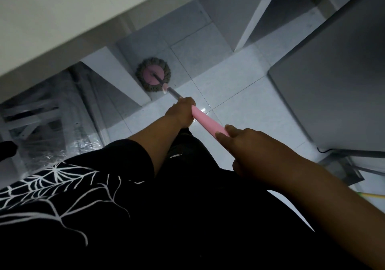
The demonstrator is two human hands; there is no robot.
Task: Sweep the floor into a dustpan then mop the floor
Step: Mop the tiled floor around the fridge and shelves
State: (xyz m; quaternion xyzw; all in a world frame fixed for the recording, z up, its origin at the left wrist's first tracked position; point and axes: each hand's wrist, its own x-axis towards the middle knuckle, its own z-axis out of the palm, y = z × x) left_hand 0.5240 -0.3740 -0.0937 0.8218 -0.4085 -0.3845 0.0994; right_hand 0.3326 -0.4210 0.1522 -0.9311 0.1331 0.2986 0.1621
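**Mop down, both hands gripping**

Round grey-fringed mop head with pink disc (153,77) sits flat on the white tiled floor (239,107); left hand (182,109) grips its pink plastic handle (208,123) low down; right hand (250,147) curls round the top end.

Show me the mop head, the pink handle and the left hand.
mop head (149,75): head view, pink centre disc.
pink handle (208,122): head view, middle of grip.
left hand (182,109): head view, back of hand.
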